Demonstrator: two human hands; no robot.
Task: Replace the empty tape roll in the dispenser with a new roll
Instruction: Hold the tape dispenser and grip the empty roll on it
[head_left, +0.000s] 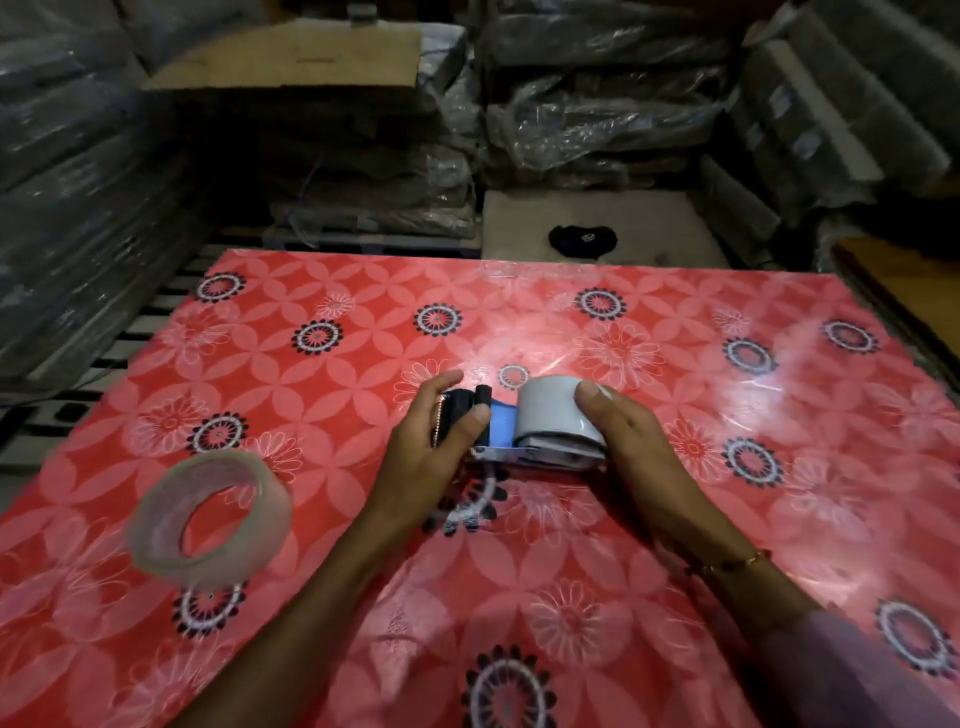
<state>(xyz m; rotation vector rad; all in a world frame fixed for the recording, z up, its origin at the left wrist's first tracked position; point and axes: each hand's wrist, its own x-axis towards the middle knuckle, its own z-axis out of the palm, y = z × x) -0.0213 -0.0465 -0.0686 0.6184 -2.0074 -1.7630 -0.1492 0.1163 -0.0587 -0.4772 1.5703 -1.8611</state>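
Note:
A blue and black tape dispenser (498, 431) lies on the red flowered table (727, 415) near its middle. My left hand (431, 447) grips the dispenser's black front end with its toothed blade. My right hand (628, 447) holds the grey, bare-looking roll (545, 410) that sits on the dispenser, thumb on top of it. A full roll of clear tape (208, 514) lies flat on the table to the left, apart from both hands.
Plastic-wrapped bundles (597, 104) and a cardboard sheet (291, 57) are stacked behind the table. A pale box with a small black object (582, 241) stands just past the far edge. Slatted shelving (104, 374) shows on the left.

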